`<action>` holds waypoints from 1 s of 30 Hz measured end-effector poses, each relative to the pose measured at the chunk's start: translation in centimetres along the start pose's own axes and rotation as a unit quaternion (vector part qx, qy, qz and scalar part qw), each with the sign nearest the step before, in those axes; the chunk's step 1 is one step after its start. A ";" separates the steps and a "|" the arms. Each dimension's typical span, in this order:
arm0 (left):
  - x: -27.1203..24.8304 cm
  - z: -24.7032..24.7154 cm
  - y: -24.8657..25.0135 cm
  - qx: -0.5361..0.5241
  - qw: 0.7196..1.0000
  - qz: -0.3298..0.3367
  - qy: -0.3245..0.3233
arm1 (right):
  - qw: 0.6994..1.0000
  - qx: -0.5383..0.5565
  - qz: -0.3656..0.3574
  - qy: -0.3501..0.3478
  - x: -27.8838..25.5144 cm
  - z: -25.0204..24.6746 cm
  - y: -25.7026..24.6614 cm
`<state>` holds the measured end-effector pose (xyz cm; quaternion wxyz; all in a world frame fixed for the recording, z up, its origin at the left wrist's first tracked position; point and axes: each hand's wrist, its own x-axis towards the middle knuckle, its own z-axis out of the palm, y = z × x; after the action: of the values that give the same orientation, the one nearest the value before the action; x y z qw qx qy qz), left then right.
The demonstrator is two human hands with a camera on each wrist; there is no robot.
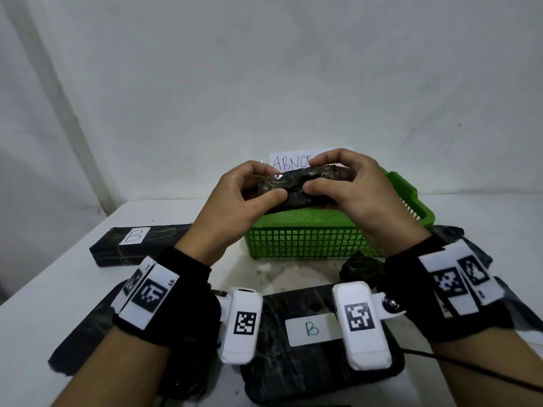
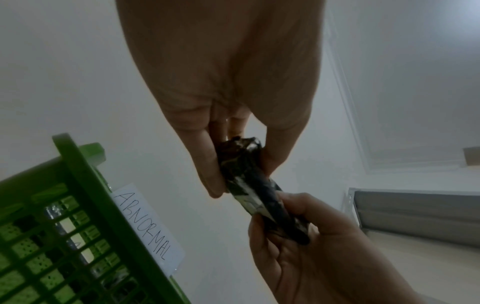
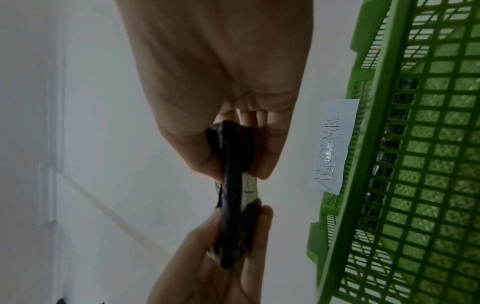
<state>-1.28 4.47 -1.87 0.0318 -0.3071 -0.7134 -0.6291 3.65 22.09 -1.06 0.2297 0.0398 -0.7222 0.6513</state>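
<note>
Left hand [image 1: 238,201] and right hand [image 1: 352,192] level, pinch grip on ends of dark bar [image 1: 293,179]

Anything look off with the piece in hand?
Yes: the dark marbled piece, pinched at its ends by the left hand and right hand above the green basket, looks crumpled and uneven, unlike the flat near slab marked B on the table.

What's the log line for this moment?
left hand: grips dark marbled piece | right hand: grips its other end | piece: held in air by green basket | ABNORMAL label: on basket
</note>
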 end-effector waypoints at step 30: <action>-0.5 -0.3 0.8 0.012 1.000 -0.011 0.001 | 0.998 -0.034 -0.036 -0.043 -0.4 0.2 0.4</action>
<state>-0.63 4.04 -1.34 0.0298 -0.2982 -0.7243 -0.6209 3.79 21.82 -1.62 0.2234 0.0860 -0.7509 0.6155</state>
